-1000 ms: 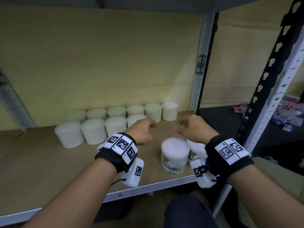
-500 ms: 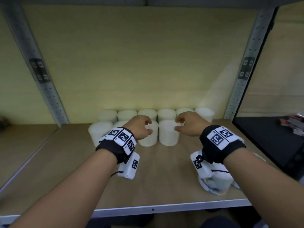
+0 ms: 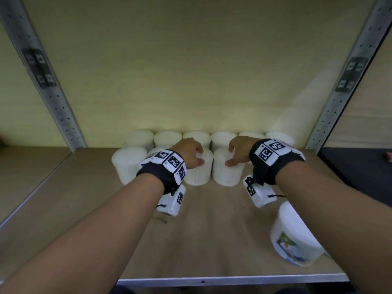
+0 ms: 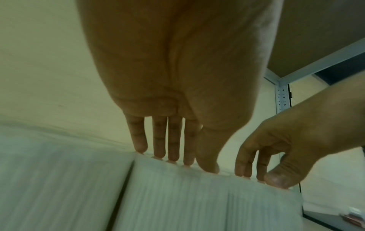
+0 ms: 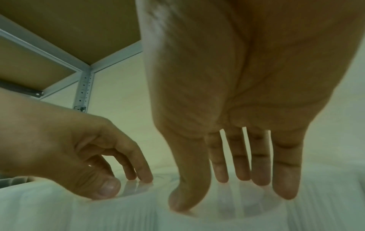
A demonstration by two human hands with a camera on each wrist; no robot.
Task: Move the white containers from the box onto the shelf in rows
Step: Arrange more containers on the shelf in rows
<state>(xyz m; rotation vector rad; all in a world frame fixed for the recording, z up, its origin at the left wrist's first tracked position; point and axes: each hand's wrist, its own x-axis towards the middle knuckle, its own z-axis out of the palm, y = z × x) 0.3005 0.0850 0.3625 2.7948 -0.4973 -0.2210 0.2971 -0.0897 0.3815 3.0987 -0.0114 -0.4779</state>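
Note:
Two rows of white ribbed containers stand at the back of the wooden shelf (image 3: 212,234). My left hand (image 3: 198,154) rests on top of a front-row container (image 3: 198,176), fingertips on its lid and thumb on its front rim. My right hand (image 3: 230,155) rests the same way on the neighbouring container (image 3: 228,177). In the left wrist view my left hand (image 4: 177,159) has straight fingers touching the lid's edge (image 4: 197,195). In the right wrist view the right hand's fingertips (image 5: 284,192) hang onto the lid (image 5: 237,217). Neither hand wraps a container.
A white container with a green and blue label (image 3: 297,236) stands near the front right, partly behind my right forearm. Perforated metal uprights (image 3: 53,96) (image 3: 343,88) frame the bay. The metal front edge (image 3: 201,281) runs below my arms. The box is out of view.
Both hands have reached forward from mid-shelf and now touch the tops of two front-row containers. The head view has swung left and closer to the shelf.

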